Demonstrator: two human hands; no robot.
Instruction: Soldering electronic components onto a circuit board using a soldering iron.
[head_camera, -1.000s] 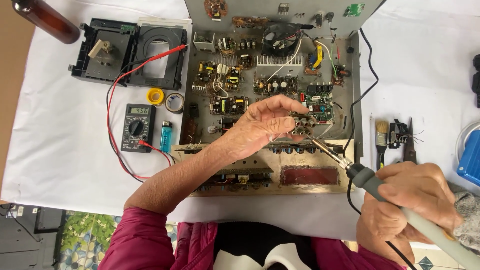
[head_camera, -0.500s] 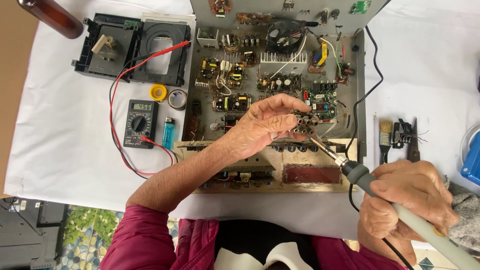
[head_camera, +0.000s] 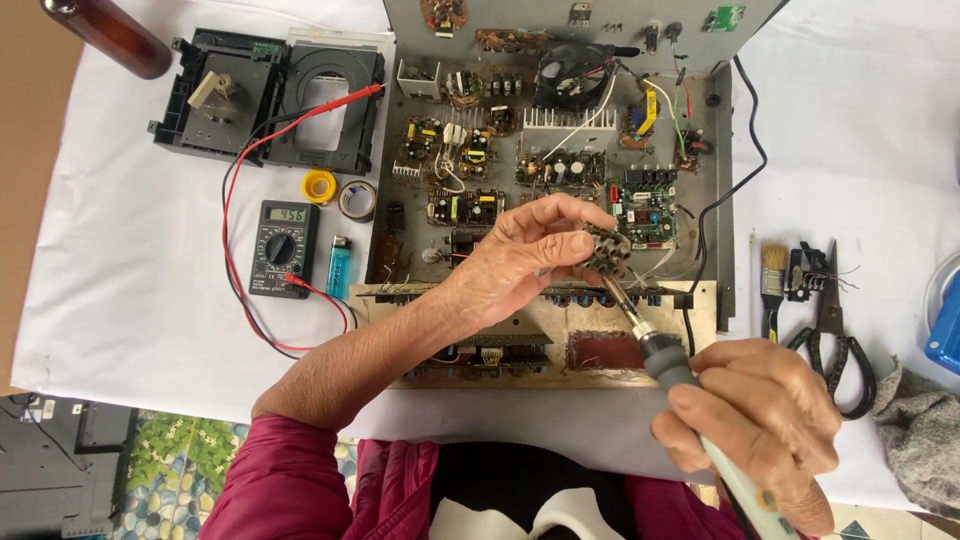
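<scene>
Left hand (head_camera: 520, 265) pinches a small grey multi-pin connector block (head_camera: 606, 248) over the open grey metal amplifier chassis (head_camera: 550, 180), near its front edge. Right hand (head_camera: 765, 425) closed around a grey-handled soldering iron (head_camera: 665, 355), tip touching the block's underside. Black digital multimeter (head_camera: 284, 248) and blue lighter (head_camera: 339, 266) lie left of the chassis.

A small black handheld multimeter (head_camera: 283, 247) with a round dial lies on the white-covered counter (head_camera: 120, 260), left of the open grey chassis. Its rectangular grey-green screen (head_camera: 291, 214) sits along the top edge, showing dark digits. No packages or signs are visible.
</scene>
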